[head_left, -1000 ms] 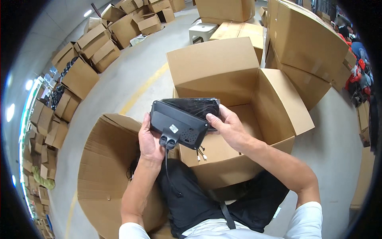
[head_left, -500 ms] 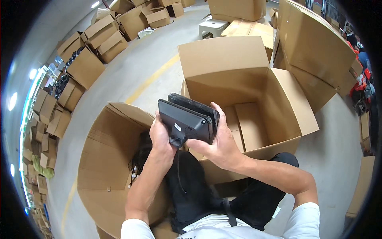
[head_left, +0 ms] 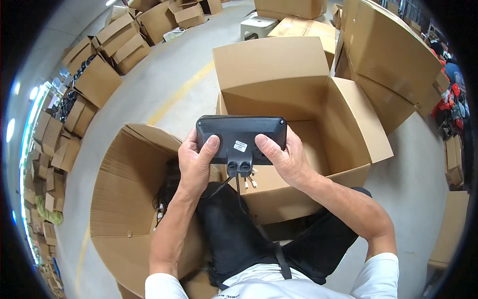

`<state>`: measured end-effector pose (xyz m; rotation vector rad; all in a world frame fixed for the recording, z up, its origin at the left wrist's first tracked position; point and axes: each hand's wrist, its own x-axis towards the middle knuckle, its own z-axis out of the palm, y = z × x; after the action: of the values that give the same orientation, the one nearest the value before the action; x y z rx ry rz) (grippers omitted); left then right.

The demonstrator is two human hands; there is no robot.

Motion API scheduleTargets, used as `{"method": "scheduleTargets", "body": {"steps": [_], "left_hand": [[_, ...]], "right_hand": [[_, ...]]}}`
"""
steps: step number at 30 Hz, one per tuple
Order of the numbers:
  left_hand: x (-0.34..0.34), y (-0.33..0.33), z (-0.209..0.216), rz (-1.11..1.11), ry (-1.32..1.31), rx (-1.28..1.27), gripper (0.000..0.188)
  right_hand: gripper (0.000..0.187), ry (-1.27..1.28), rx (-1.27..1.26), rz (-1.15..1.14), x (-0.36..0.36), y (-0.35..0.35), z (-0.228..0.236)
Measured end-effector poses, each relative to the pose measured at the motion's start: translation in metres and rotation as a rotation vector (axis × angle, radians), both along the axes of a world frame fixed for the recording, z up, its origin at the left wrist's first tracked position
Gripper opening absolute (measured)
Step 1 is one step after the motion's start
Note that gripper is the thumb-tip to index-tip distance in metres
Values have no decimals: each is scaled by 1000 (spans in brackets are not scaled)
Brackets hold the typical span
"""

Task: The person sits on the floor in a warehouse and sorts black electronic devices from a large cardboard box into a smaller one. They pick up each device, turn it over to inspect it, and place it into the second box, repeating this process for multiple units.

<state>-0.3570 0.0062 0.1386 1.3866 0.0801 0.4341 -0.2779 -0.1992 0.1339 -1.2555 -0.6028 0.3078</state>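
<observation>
Both my hands hold up a black plastic display housing (head_left: 224, 130), wide and flat, with a small white label and a short stem at its bottom. Two round holes show in the stem, and black cables hang below it. White plugs (head_left: 253, 183) dangle just to the right. My left hand (head_left: 196, 158) grips the left end with its thumb on the face towards me. My right hand (head_left: 289, 157) grips the right end in the same way. The far face is hidden, so I cannot tell if a second housing is stacked behind.
An open cardboard box (head_left: 348, 124) stands beyond my hands. To my left, another open box (head_left: 117, 199) holds black items and wires (head_left: 160, 204). Large cartons (head_left: 393, 60) stand at the far right, a white stool (head_left: 258, 26) at the back, and stacked boxes (head_left: 97, 79) along the left.
The two black housings, seen edge-on and slightly apart before, have been turned and brought together; one labelled face now points at me. Both thumbs have moved onto that face.
</observation>
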Motion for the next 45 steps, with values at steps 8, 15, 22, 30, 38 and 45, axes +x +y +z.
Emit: {"method": "scheduleTargets", "body": {"steps": [8, 15, 22, 30, 38, 45], "left_hand": [[-2, -2, 20, 26, -79, 68, 54], [40, -10, 69, 21, -234, 305, 81], [101, 7, 20, -494, 631, 334, 61], [172, 52, -37, -179, 448, -233, 57], [155, 43, -37, 15, 424, 333, 65], [159, 53, -54, 58, 171, 527, 52]], "right_hand": [[60, -24, -249, 212, 37, -24, 29], [63, -269, -436, 213, 59, -41, 71], [49, 190, -101, 171, 157, -21, -3], [60, 845, -439, 138, 251, -11, -296], [61, 972, -402, -30, 240, 51, -464], [62, -170, -1442, -124, 244, 65, -461]]}}
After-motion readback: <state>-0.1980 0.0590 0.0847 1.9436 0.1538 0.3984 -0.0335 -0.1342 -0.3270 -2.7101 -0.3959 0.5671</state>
